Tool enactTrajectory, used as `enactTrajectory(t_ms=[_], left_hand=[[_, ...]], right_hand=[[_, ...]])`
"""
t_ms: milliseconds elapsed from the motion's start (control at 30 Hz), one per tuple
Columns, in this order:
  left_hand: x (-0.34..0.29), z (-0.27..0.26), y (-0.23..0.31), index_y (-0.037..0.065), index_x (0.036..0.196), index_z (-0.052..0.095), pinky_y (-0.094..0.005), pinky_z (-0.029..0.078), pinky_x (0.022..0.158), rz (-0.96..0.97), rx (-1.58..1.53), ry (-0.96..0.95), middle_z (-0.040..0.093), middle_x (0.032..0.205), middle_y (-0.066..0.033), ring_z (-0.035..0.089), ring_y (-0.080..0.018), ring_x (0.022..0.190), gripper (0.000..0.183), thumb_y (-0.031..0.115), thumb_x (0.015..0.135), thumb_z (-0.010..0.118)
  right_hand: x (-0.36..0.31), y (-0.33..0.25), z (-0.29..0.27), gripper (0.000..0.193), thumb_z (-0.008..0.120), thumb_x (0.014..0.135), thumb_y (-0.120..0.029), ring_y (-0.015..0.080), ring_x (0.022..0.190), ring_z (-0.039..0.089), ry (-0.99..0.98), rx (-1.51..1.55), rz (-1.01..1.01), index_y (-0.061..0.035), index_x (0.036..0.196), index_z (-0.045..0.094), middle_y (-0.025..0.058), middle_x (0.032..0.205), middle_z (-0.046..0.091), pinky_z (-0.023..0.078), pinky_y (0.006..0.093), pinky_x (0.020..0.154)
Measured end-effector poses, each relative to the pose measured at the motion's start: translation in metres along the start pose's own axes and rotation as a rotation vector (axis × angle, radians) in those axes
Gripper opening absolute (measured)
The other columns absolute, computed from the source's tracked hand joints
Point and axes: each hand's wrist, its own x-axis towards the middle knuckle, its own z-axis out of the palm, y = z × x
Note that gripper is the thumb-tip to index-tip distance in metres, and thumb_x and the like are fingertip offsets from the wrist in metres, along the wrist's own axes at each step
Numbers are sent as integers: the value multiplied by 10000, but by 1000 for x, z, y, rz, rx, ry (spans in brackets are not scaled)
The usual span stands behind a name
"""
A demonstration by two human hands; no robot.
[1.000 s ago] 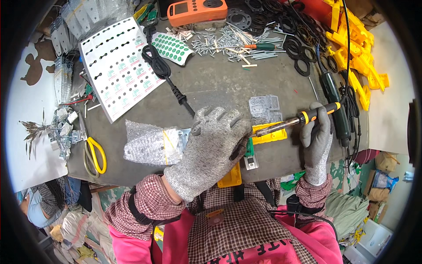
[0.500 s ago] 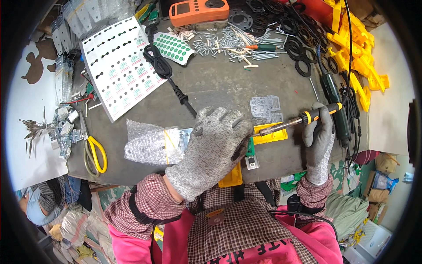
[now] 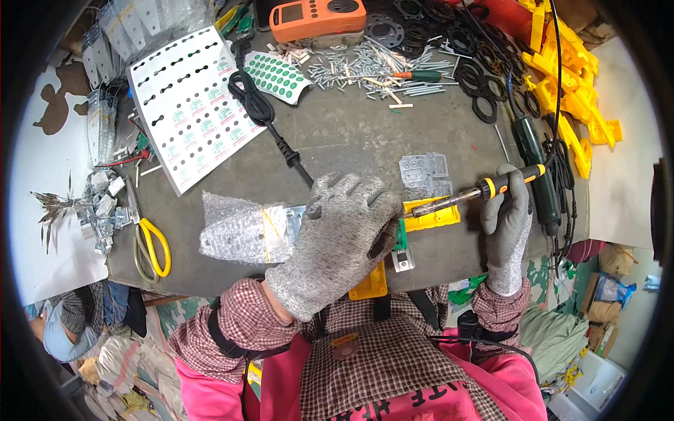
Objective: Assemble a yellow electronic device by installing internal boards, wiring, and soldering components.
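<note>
My right hand [image 3: 511, 224], in a grey glove, grips a soldering iron [image 3: 449, 202] by its yellow-and-black handle. The iron's metal barrel points left, and its tip ends beside the fingers of my left hand [image 3: 340, 242]. That hand, gloved too, is closed palm down, and its own back hides what the fingers hold. Just right of it a green circuit board [image 3: 401, 237] with a metal tab pokes out. A yellow plastic housing [image 3: 432, 219] lies under the barrel, and another yellow piece [image 3: 370, 283] shows below my left hand. Beyond the housing lies a grey moulded plate [image 3: 423, 172].
Bubble-wrapped parts [image 3: 239, 228] and yellow-handled scissors [image 3: 152, 245] lie to the left. Behind are a sticker sheet [image 3: 189, 112], a black cable [image 3: 253, 98], an orange meter [image 3: 318, 17], and loose screws [image 3: 351, 67]. A dark green tool [image 3: 537, 175] and yellow housings [image 3: 569, 98] sit at right.
The soldering iron has shifted very slightly left in my right hand. My left hand stays in nearly the same place.
</note>
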Motion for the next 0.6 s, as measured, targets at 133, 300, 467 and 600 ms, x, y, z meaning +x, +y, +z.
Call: enactTrajectory(t_ms=[133,300,467,600], left_hand=[[2,2,0,98,968,671,-454,423,857,50,-11,121,604,913,-97,573,-336,900,204,126,773,723],[1,0,1,92,1041,625,-487,408,998,26,19,5,601,1035,-107,585,-304,1044,246,228,840,666],[2,5,-1,98,982,667,-449,421,843,61,-21,115,599,908,-102,573,-333,895,212,134,782,726],[2,4,0,94,986,662,-452,424,829,65,-7,127,592,900,-111,572,-336,876,214,132,784,725]], right_hand=[[1,1,-6,349,447,1072,-398,55,415,378,-60,-36,-50,-85,1140,584,-25,532,456,247,218,392],[2,1,-5,347,443,1073,-391,64,407,375,-29,-29,-18,-81,1143,581,-23,530,460,247,223,392],[4,6,-15,348,443,1071,-397,66,403,378,-171,27,-114,-83,1148,570,-20,533,466,245,223,389],[2,7,-9,342,448,1069,-396,62,402,375,-58,-97,-132,-86,1145,570,-22,538,468,241,222,382]])
